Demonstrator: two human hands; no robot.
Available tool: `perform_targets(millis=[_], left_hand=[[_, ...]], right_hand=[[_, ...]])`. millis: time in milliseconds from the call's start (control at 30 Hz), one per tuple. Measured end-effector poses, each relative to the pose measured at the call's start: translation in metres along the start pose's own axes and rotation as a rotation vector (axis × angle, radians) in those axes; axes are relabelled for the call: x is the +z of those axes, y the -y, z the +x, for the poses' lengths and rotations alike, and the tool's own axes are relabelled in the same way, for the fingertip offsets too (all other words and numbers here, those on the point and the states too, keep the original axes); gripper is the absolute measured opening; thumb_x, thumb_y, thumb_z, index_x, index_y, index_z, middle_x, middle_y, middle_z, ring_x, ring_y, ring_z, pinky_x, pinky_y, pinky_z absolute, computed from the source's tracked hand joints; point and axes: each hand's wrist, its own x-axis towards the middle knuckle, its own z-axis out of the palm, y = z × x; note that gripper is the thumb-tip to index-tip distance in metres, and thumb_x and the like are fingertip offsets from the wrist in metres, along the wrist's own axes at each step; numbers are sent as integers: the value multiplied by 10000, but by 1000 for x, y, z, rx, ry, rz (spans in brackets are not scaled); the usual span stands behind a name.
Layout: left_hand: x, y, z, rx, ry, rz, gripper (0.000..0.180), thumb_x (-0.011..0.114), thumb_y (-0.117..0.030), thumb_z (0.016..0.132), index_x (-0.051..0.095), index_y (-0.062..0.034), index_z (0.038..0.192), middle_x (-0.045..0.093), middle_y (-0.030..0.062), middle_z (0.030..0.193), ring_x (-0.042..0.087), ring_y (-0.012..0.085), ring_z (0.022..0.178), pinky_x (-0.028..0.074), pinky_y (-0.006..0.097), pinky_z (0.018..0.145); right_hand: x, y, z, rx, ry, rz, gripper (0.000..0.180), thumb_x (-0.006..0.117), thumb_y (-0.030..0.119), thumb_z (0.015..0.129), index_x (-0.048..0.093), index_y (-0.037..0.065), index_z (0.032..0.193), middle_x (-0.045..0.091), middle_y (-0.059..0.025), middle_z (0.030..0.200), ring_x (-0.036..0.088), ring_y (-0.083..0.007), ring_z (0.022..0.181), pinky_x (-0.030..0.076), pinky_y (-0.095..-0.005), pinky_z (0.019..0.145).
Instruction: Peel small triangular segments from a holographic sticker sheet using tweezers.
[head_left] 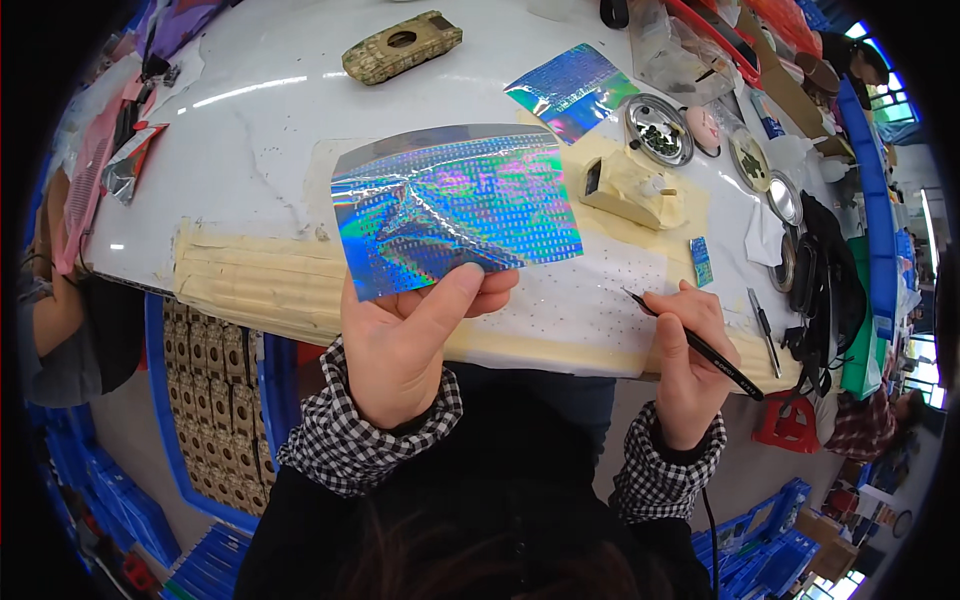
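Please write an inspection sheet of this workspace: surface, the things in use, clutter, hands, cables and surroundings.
Surface: white table, its front edge covered with beige tape.
Things in use: holographic foil sheet, held up and slightly creased; black pen-like tool, tip down on the taped area.
Clutter: second foil sheet, camouflage-coloured block, beige taped holder, round metal dishes, small blue foil piece.
Hands: left hand pinches the foil's lower edge; right hand grips the tool.
Cables: thin black cord hanging below the right wrist.
Surroundings: blue crates on the floor; cardboard trays under the table; another person's sleeve at the left.
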Motion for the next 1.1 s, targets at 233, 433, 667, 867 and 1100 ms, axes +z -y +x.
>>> perform_targets(millis=[233, 433, 667, 867, 1100], left_hand=[[-2, 2, 1, 27, 10, -10, 228, 557, 31, 866, 559, 28, 1094, 654, 151, 991, 673, 242, 870, 567, 333, 758], [-3, 3, 1, 38, 20, -10, 225, 562, 24, 868, 556, 36, 1092, 656, 153, 990, 673, 240, 870, 567, 337, 761], [-1, 1, 1, 38, 20, 0, 238, 568, 16, 868, 556, 30, 1105, 656, 150, 993, 672, 241, 879, 565, 336, 772], [-1, 1, 0, 48, 26, 7, 258, 577, 14, 866, 549, 23, 1122, 648, 150, 1016, 667, 240, 896, 564, 337, 780], [3, 0, -1, 26, -16, 35, 298, 570, 5, 858, 522, 12, 1152, 643, 129, 998, 666, 221, 868, 571, 316, 747]], right_hand=[[3, -4, 1, -23, 2, -84, 88, 659, 73, 813, 700, 36, 882, 675, -51, 803, 574, -209, 802, 378, -449, 950], [1, -1, 2, -88, 30, -177, 100, 672, 60, 787, 699, 37, 880, 663, -60, 789, 579, -221, 800, 386, -440, 941], [-5, 5, 0, -95, -21, -175, 128, 680, 67, 772, 696, 23, 891, 660, -79, 791, 583, -231, 800, 403, -441, 928], [-3, 11, -5, -84, -143, 3, 150, 669, 114, 809, 688, 0, 904, 649, -115, 826, 583, -220, 790, 443, -374, 821], [8, 17, -15, -163, -456, 115, 161, 606, 158, 881, 626, -1, 871, 468, -55, 664, 406, -137, 633, 320, -276, 575]])
